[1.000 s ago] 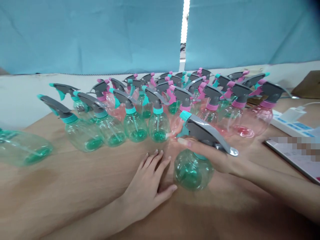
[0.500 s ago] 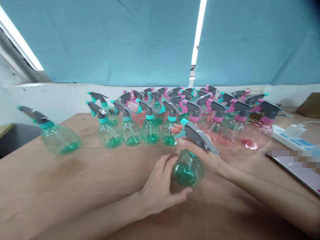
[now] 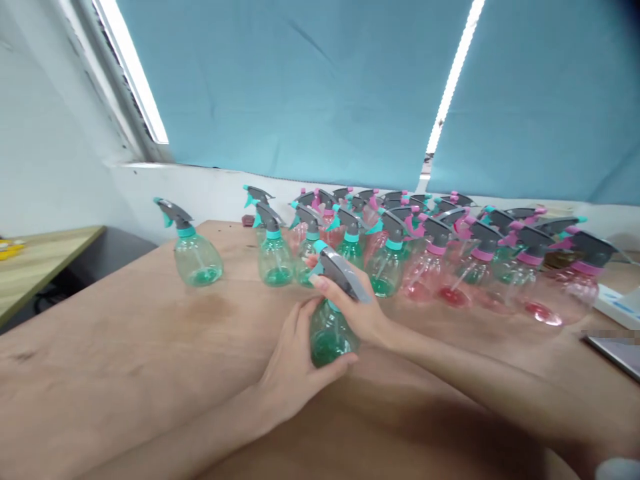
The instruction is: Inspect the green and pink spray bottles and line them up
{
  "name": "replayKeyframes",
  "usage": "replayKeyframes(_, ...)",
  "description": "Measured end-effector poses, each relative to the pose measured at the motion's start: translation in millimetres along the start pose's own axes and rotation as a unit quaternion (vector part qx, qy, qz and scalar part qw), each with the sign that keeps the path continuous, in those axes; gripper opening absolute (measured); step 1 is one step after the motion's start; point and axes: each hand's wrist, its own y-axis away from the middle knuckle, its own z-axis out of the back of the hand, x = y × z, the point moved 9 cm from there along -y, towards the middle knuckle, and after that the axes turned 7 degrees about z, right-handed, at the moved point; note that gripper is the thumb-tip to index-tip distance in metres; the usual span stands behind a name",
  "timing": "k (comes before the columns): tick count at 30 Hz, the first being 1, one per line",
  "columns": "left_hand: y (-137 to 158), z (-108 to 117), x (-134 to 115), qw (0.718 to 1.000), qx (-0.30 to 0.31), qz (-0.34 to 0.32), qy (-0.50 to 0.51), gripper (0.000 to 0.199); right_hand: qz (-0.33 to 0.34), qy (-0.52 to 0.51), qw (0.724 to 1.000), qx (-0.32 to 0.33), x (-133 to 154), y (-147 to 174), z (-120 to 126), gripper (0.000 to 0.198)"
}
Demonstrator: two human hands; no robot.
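Blue curtain (image 3: pixel 300 87), one: hung well beyond your grips, a bright strip of light (image 3: pixel 453 87) running up it. White wall (image 3: pixel 45 160), one: beyond and to the left of your grips. Desk (image 3: pixel 125 373), one, wooden: beneath your grips. Side table (image 3: pixel 60 253), one, pale wood: well off to the left of your grips. Spray bottles, a crowded group, grey heads: standing beyond your grips and off to their right; teal-collared green ones (image 3: pixel 275 263) mainly toward the left, pink-collared ones (image 3: pixel 560 290) mainly toward the right. Your right grip (image 3: pixel 367 307): closed round the neck of a green spray bottle (image 3: pixel 327 337), thumb by the teal nozzle. Your left grip (image 3: pixel 293 363): half-curled round the same bottle's body, fingers along its left side, thumb low across the near side. Bottle between your grips, nearly upright, green liquid low inside; you cannot tell whether its base meets the desk. Lone green bottle (image 3: pixel 197 260), one: standing apart, beyond and left of your grips. Flat device with a pale screen (image 3: pixel 617 353), one: well to the right of your grips, partly cut off. Power strip (image 3: pixel 617 303), one, white: beyond that device, right of your grips. Yellow item (image 3: pixel 10 249), one: on the side table, far left of your grips
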Motion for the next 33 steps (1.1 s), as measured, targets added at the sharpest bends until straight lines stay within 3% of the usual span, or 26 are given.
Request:
replayKeyframes(5, 13, 50, 15, 0.991, -0.091, -0.002, -0.098, 0.074, 0.016, -0.022, 0.999, 0.047, 4, -17, -61, 0.037)
replayKeyframes(9, 22, 85, 35, 0.970, -0.139, 0.006, -0.201, 0.070, 0.030, 0.050, 0.985, 0.163, 5, -33, -96, 0.046)
replayKeyframes(11, 23, 97, 48, 0.975, -0.123, 0.005, -0.184, 0.057, 0.066, 0.111, 0.959, 0.251, 10, -40, -108, 0.052)
replayKeyframes(13, 21, 110, 60, 0.978, -0.119, 0.011, -0.171, 0.051, 0.103, 0.172, 0.907, 0.370, 15, -39, -119, 0.056)
replayKeyframes(15, 18, 125, 70, 0.973, -0.140, 0.012, -0.184, 0.053, 0.089, 0.237, 0.870, 0.423, 15, -45, -115, 0.054)
replayKeyframes(20, 1, 150, 99, 0.956, -0.163, 0.044, -0.241, 0.055, 0.067, 0.375, 0.884, 0.272, 36, -98, -77, 0.033)
replayKeyframes(23, -15, 159, 111, 0.949, -0.166, 0.051, -0.264, 0.054, 0.077, 0.493, 0.838, 0.221, 36, -126, -71, 0.043)
replayKeyframes(27, -34, 162, 120, 0.939, -0.173, 0.046, -0.294, 0.056, 0.048, 0.574, 0.788, 0.217, 9, -149, -79, 0.051)
replayKeyframes(33, -54, 159, 124, 0.923, -0.174, 0.045, -0.341, 0.058, 0.018, 0.609, 0.766, 0.207, -18, -161, -89, 0.042)
